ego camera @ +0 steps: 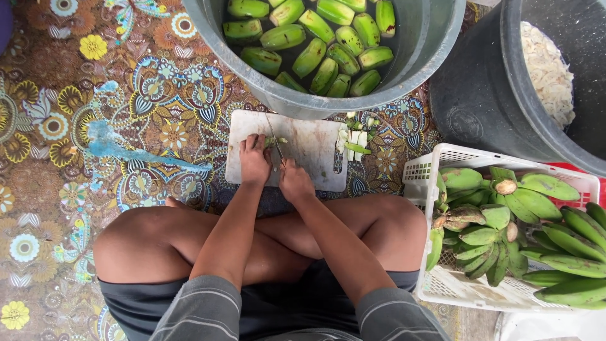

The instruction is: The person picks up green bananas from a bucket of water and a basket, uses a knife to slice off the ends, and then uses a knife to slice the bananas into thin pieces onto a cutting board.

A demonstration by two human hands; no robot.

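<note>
A bright mat (95, 126) with flowers covers the floor, and a blue smear (110, 144) runs across its left part. A person sits cross-legged on it, near the bottom edge. A white cutting board (309, 142) lies in front of the knees. The left hand (254, 161) is curled and presses a small green banana piece (273, 141) down near the board's left side. Just beside it, the right hand (295, 180) is closed around a knife (275, 140), whose blade points away toward the board's top edge. Cut scraps (355, 140) sit by the board's right edge. Above the board, a grey tub (429, 38) holds green bananas (309, 38) in water. On the right, a white basket (435, 287) is full of green banana bunches (524, 221), beside a black tub (480, 95).
</note>
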